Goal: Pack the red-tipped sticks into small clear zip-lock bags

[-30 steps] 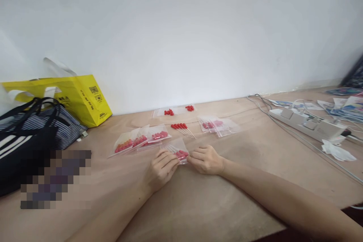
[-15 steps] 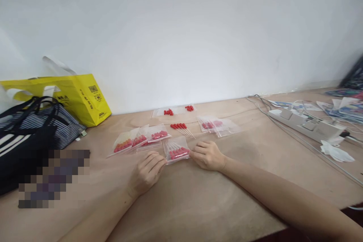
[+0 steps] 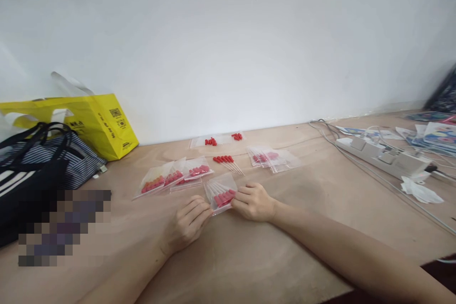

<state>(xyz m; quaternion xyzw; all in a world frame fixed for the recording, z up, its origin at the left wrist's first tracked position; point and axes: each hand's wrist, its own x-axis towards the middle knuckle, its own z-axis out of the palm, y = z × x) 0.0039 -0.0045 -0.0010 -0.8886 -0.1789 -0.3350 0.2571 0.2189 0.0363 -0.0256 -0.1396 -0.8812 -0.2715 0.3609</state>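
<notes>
Since the earlier frame the left hand [image 3: 187,225] has closed back in beside the right hand [image 3: 253,202], both grips pinching the small clear bag [image 3: 221,190] of red-tipped sticks flat on the table [image 3: 320,209]; light, limp, slippery film, best held by its edges.

Bright, even, diffuse light — faint shadows, soft focus, edges stretched, pixelated patch left.

The bench [image 3: 313,209] is bare matt wood with faint grain. The pouch [image 3: 220,190] between the hands is thin clear plastic, lightly glossy, as are the pouches [image 3: 174,176] beside it. The pins [image 3: 228,162] have smooth red heads, plastic by the look. The yellow bag [image 3: 96,123] is glossy. The dark bag [image 3: 39,171] is striped cloth. The power strip [image 3: 384,157] is smooth white plastic.
</notes>
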